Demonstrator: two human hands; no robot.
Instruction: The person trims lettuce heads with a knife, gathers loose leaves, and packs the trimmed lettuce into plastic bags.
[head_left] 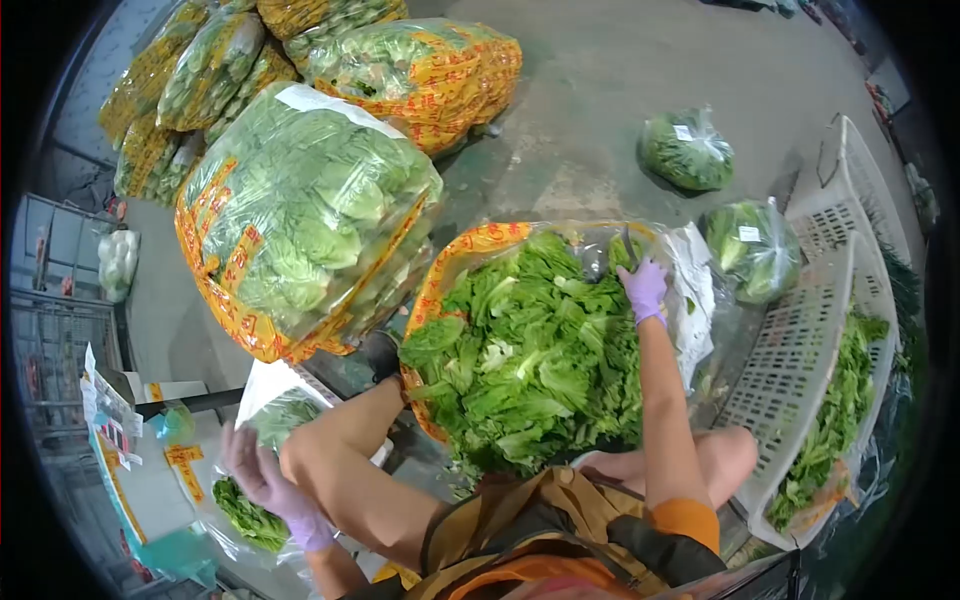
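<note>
Loose leafy greens (540, 350) fill a large plastic bag (418, 385) with orange print, open in front of my knees. My right hand (645, 288), in a purple glove, is at the bag's far right edge, closed on a thin, dark, curved tool (629, 243) that looks like a knife. My left hand (265, 482), also gloved and slightly blurred, is raised at the lower left with its fingers apart and nothing in it. Below and beside it lies a clear bag of greens (248, 515).
Big wrapped bags of lettuce (310, 220) stand at the left and back. Two small tied bags of greens (688, 150) (752, 250) are on the floor at the right, near white perforated crates (800, 345). A styrofoam box (262, 378) sits beside my left leg.
</note>
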